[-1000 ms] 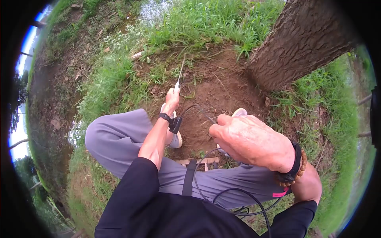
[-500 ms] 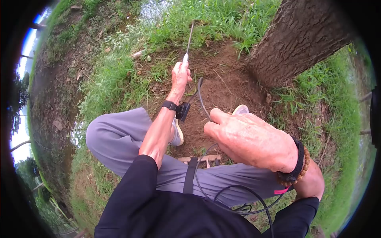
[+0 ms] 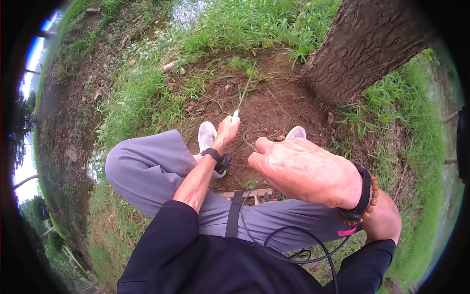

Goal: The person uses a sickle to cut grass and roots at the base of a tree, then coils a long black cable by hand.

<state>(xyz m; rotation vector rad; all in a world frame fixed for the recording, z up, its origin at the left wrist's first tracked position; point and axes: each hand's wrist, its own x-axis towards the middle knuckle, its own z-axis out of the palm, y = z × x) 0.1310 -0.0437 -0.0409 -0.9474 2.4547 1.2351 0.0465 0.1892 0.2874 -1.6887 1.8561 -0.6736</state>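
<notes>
My left hand (image 3: 228, 130) is closed round the white handle of a thin-shafted hand tool (image 3: 236, 115). The tool points away from me, and its far end meets a green tuft of weeds (image 3: 243, 65) over the bare soil; the shape of its head is hidden. Nearer to me, my right hand (image 3: 306, 169) hangs with its back up and fingers curled. Whatever is under those fingers is out of sight. A grey cable (image 3: 247, 138) runs from near my left wrist and passes behind the right hand.
A thick tree trunk (image 3: 362, 51) leans at the right. Grass (image 3: 264, 24) grows round the brown soil (image 3: 274, 110). My shoes (image 3: 207, 136) stand either side of the dirt. A slatted wooden seat (image 3: 262, 194) is below me, and a black cable (image 3: 318, 240) loops over my lap.
My left hand has drawn the tool back toward me, and the tool's end has come from the grass edge to the bare soil with green weeds at it. My right hand has barely shifted.
</notes>
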